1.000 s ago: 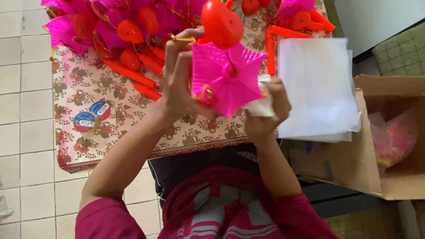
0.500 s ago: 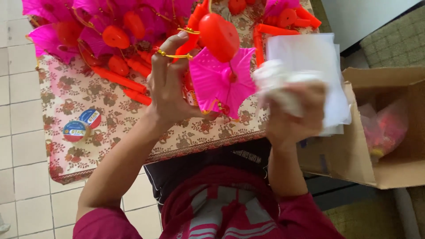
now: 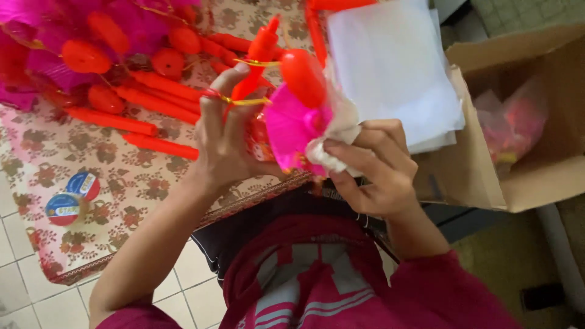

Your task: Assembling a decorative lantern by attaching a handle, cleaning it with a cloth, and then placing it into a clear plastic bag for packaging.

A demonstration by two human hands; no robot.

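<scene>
Soft, even daylight fills the view; shadows stay faint. The white paper stack glares, nearly washed out. Everything looks slightly soft with motion blur.

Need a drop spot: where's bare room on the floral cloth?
Free: the floral cloth between the red sticks and the two tape rolls, and below the rolls. Crowded: the lantern pile at the top, the white sheets on the right.
</scene>
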